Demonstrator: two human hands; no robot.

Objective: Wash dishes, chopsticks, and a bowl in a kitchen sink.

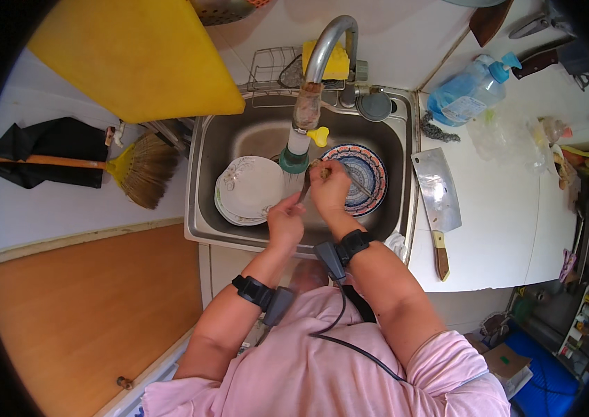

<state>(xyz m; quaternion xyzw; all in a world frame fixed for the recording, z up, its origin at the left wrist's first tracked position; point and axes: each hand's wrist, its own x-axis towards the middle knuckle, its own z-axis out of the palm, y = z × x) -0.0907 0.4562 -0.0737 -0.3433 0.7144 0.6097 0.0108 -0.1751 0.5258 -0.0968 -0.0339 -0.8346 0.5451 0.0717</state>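
Observation:
Over the steel sink (195, 201), both my hands are closed under the tap's green spray head (293, 161), where water runs down. My left hand (286, 221) grips the lower end of a thin dark utensil (305, 187); its kind is not clear. Higher and to the right, my right hand (331, 191) pinches a small brownish clump (325, 173) near the utensil's upper end. A thin metal piece (359, 182) shows beyond the right hand; I cannot tell whether it is held. Stacked white plates (249, 184) lie left, a patterned blue-and-red plate (376, 167) right.
A cleaver (439, 194) lies on the white counter (496, 229) right of the sink, near a blue soap bottle (467, 94). The curved faucet (322, 48) stands behind my hands. A yellow board (141, 55) juts in at upper left, above a broom (143, 170).

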